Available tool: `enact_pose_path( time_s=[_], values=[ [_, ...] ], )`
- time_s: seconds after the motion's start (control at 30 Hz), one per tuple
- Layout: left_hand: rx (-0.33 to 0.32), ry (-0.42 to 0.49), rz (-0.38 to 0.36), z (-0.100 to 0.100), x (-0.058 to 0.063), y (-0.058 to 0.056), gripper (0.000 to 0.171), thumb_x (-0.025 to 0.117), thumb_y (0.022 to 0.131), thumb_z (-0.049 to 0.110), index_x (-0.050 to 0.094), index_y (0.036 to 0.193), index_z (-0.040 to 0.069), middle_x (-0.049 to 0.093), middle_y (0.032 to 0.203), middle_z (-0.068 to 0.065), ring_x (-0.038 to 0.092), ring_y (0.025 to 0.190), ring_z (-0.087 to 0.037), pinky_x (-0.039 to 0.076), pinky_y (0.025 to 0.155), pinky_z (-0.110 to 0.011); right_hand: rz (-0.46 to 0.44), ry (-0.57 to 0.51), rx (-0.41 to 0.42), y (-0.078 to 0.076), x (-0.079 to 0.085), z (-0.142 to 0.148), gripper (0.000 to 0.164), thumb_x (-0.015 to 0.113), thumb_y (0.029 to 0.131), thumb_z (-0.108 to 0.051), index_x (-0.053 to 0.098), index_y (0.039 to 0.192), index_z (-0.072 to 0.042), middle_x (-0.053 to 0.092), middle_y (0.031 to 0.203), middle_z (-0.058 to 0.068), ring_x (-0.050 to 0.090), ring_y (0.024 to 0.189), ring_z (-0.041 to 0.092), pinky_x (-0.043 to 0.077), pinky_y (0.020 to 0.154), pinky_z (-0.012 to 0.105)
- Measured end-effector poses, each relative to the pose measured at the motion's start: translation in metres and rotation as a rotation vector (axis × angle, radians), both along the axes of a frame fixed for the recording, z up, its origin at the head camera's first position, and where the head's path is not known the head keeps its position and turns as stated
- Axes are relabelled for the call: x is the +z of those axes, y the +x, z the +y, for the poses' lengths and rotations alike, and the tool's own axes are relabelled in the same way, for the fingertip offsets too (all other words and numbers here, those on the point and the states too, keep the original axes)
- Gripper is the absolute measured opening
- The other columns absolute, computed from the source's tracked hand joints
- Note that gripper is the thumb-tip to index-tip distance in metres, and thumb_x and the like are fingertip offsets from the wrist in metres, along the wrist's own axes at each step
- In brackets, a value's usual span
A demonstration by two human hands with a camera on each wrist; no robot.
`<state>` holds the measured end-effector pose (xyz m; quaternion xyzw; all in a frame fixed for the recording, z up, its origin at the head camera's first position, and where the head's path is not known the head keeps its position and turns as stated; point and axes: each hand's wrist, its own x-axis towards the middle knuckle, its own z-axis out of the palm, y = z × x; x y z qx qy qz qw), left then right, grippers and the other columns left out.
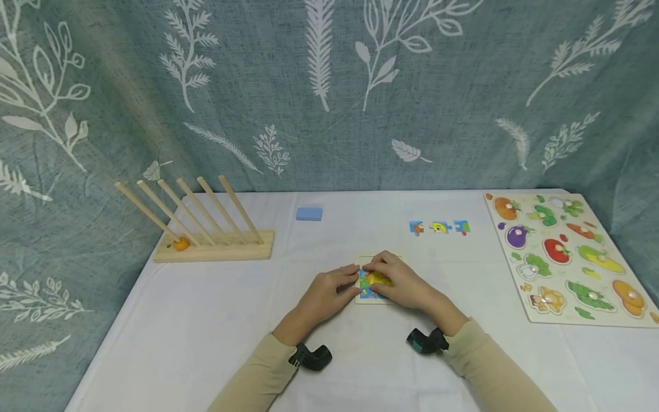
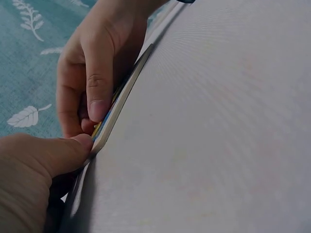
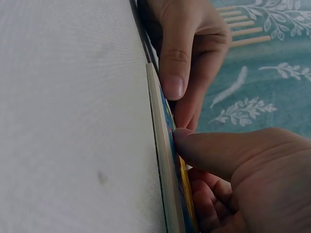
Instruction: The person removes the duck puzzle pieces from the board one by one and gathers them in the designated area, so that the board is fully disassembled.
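Note:
A small wooden jigsaw board with a colourful picture lies between the hands on the table. At its left side, the left hand holds the edge, thumb near and fingertips farther away. Over the board, the right hand grips a yellow puzzle piece between thumb and fingers, low against the picture. How that piece sits is partly hidden by the hand. In the left wrist view the left thumb touches the board's corner. The right wrist view has the right thumb on the picture side of the board.
Three loose puzzle pieces lie in a row beyond the board. A blue block is at the back. To the left stands a wooden peg rack with an orange bead; at right lies a vegetable puzzle.

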<state>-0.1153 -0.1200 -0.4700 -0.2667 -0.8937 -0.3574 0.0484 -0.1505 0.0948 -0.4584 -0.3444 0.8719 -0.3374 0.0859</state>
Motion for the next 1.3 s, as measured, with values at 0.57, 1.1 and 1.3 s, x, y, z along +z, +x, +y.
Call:
enact_pose_path(
  time_s=[0.57, 1.1, 1.3],
  values=[
    [0.009, 0.011, -0.006, 0.0028, 0.0014, -0.0017, 0.035, 0.071, 0.085, 0.017, 0.067, 0.114, -0.002, 0.062, 0.126, -0.012, 0.059, 0.118, -0.025, 0.050, 0.099, -0.034, -0.098, -0.116, -0.075, -0.0008, 0.0007, 0.0008, 0.036, 0.071, 0.084, -0.012, 0.063, 0.120, -0.010, 0.059, 0.117, 0.004, 0.054, 0.113, 0.023, 0.047, 0.099, 0.045],
    [0.018, 0.006, 0.011, 0.0018, -0.0018, -0.0004, 0.036, 0.072, 0.085, 0.017, 0.067, 0.114, -0.002, 0.062, 0.126, -0.012, 0.059, 0.118, -0.025, 0.051, 0.098, -0.034, -0.128, -0.156, -0.114, 0.0014, 0.0020, 0.0007, 0.036, 0.069, 0.086, -0.007, 0.064, 0.121, -0.008, 0.059, 0.115, 0.004, 0.057, 0.108, 0.022, 0.051, 0.093, 0.041],
    [0.016, 0.007, 0.009, 0.0019, -0.0019, -0.0007, 0.035, 0.072, 0.085, 0.016, 0.067, 0.114, -0.002, 0.062, 0.126, -0.012, 0.059, 0.118, -0.025, 0.051, 0.097, -0.034, -0.117, -0.186, -0.149, -0.0003, -0.0005, 0.0015, 0.035, 0.068, 0.086, -0.007, 0.063, 0.121, -0.008, 0.061, 0.116, 0.004, 0.058, 0.108, 0.020, 0.052, 0.092, 0.038]
  ],
)
